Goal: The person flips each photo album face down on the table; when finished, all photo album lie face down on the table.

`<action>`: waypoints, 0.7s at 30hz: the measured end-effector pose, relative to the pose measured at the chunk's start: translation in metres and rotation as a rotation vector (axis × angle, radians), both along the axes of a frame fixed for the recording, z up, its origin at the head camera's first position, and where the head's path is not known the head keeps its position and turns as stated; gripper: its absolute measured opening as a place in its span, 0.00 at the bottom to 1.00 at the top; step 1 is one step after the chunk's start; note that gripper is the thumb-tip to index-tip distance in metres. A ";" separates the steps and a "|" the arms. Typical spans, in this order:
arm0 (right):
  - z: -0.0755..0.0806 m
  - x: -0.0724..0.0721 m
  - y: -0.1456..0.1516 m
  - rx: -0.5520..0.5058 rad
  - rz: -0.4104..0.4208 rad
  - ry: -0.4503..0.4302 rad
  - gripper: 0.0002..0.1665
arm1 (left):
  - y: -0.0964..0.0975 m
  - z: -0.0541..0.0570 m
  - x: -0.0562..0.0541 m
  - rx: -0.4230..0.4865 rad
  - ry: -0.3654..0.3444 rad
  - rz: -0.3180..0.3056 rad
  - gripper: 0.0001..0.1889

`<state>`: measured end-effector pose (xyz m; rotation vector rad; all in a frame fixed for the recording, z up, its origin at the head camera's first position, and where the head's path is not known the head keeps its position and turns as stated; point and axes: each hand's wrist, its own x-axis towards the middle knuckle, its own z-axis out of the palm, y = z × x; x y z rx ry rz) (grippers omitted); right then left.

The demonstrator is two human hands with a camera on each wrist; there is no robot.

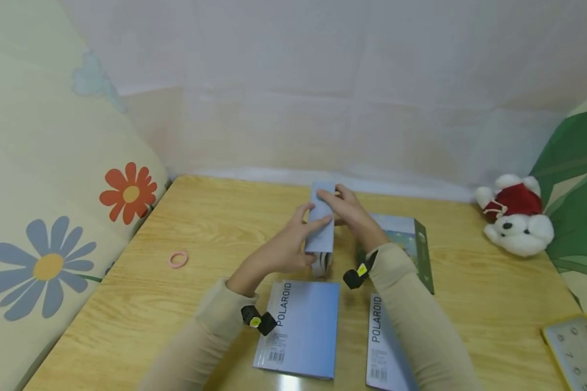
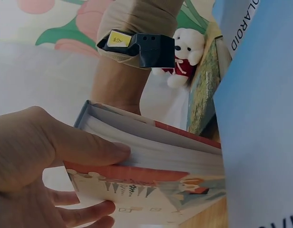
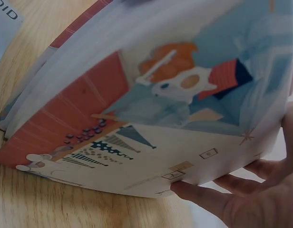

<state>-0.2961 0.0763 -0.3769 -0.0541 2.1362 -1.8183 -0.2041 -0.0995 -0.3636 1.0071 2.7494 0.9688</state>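
Note:
Both hands hold a thick book point(image 1: 324, 241) up on its edge, with a narrow pale side facing upward in the head view. Its cover point(image 3: 151, 156) carries a drawn scene in red, cream and blue. My left hand point(image 1: 288, 247) grips it from the left. In the left wrist view that thumb point(image 2: 96, 149) lies along the page edges, with fingers against the cover. On the far right side, my right hand point(image 1: 356, 216) grips it, thumb over the pale top. Fingertips point(image 3: 189, 190) press the cover's edge in the right wrist view.
Nearer me lie a blue POLAROID-labelled booklet point(image 1: 308, 331) and a second one point(image 1: 391, 353), partly under the right forearm. A green-edged picture book point(image 1: 423, 255) lies behind the right wrist. A pink ring point(image 1: 178, 259), white plush toy point(image 1: 523, 233) and yellow-edged number board point(image 1: 577, 353) lie farther out.

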 end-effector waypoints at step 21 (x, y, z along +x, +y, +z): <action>0.000 0.003 -0.003 0.009 -0.088 -0.009 0.39 | -0.010 -0.073 -0.017 0.313 -0.333 -0.037 0.69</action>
